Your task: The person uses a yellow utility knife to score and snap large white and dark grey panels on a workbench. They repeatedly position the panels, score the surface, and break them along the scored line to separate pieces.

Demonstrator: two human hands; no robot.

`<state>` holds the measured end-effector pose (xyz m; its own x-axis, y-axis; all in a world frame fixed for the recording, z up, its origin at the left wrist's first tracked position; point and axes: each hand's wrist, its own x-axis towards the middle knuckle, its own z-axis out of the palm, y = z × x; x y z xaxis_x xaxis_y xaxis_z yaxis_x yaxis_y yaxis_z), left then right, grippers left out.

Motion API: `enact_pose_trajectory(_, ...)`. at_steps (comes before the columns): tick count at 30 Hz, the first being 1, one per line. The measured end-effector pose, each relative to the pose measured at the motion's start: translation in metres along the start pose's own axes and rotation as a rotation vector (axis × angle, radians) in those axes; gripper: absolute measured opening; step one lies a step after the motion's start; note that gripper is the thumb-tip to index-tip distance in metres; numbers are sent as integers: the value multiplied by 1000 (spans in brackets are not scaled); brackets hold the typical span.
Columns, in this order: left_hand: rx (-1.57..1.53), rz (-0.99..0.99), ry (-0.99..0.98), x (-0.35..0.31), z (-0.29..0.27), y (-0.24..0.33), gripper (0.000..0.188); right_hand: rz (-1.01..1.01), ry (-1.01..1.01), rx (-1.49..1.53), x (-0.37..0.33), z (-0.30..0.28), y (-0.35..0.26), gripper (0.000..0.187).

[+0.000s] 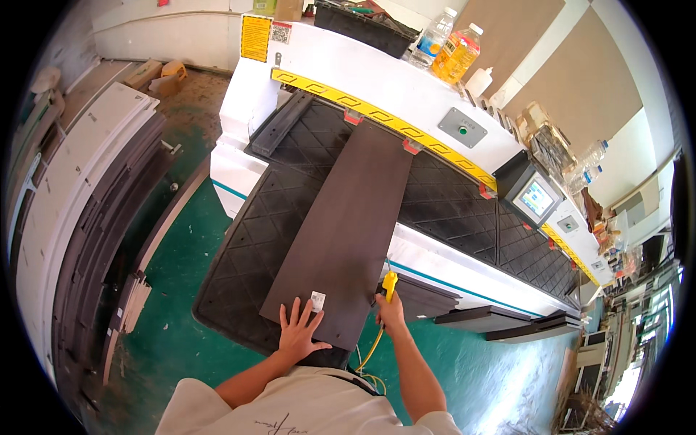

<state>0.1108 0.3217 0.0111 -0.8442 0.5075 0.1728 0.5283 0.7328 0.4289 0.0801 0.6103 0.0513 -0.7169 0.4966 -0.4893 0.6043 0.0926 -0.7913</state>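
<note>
A long dark brown board (348,210) lies on the black padded table of a white machine, its far end up against the yellow striped edge strip. My left hand (298,331) rests on the board's near end with fingers spread, close to a small white label (317,301). Just beyond the board's right edge, my right hand (391,313) is closed around a yellow air blow gun (391,281). From it a yellow hose (372,351) hangs down beside my body. Part of the gun's grip is hidden by my fingers.
Dark panels stand stacked on the left (109,217), with more dark boards (482,319) below the table at right. A screen (536,197) is mounted on the machine front. Bottles (457,54) and a black bin (366,27) sit on top. The floor (210,290) is green.
</note>
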Motion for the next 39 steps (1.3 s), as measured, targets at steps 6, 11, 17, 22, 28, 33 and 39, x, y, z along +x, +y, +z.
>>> enact_pose_trajectory(6,16,-34,49,19,12,9,94,-15,-21,-18,26,-3,-16,30)
enact_pose_trajectory(11,-46,-42,81,30,17,11,87,-15,-51,56,36,-11,-11,29)
enact_pose_trajectory(17,-38,-35,134,29,16,1,77,15,-124,148,39,-29,-7,24)
enact_pose_trajectory(22,2,-113,134,26,15,7,75,-50,-148,221,47,-61,-30,21)
enact_pose_trajectory(28,4,-339,161,22,16,27,80,-151,-45,252,59,-91,-91,22)
enact_pose_trajectory(33,-51,-267,142,24,28,16,80,-408,-19,373,80,-113,-166,34)
enact_pose_trajectory(39,-30,-256,122,17,31,14,78,-523,61,365,120,-125,-262,33)
